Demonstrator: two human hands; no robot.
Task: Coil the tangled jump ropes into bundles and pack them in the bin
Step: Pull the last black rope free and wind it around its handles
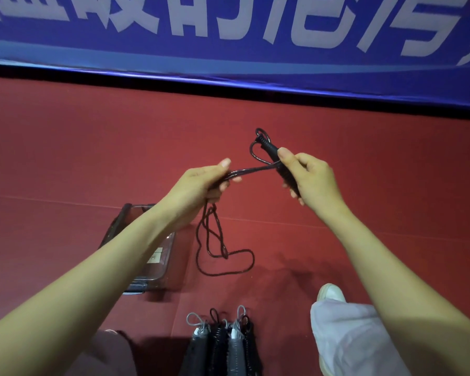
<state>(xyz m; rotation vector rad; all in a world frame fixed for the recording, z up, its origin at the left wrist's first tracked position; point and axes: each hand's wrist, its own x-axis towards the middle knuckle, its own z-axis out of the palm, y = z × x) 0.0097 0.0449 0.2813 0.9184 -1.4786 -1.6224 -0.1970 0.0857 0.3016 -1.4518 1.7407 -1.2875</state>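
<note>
My right hand point(308, 176) grips the black handles point(273, 154) of a jump rope, held up over the red floor. My left hand point(201, 185) pinches the black rope point(248, 167) a short way from the handles, so the cord runs taut between both hands. Below my left hand the slack of the rope point(223, 256) hangs down in loose loops that reach the floor. A clear plastic bin point(162, 278) stands on the floor under my left forearm, partly hidden by it.
Several coiled ropes with black and grey handles point(223, 346) lie side by side at the bottom centre, between my knees. My right leg and white shoe point(331, 293) sit at the lower right. A blue banner wall point(228, 36) closes off the far side.
</note>
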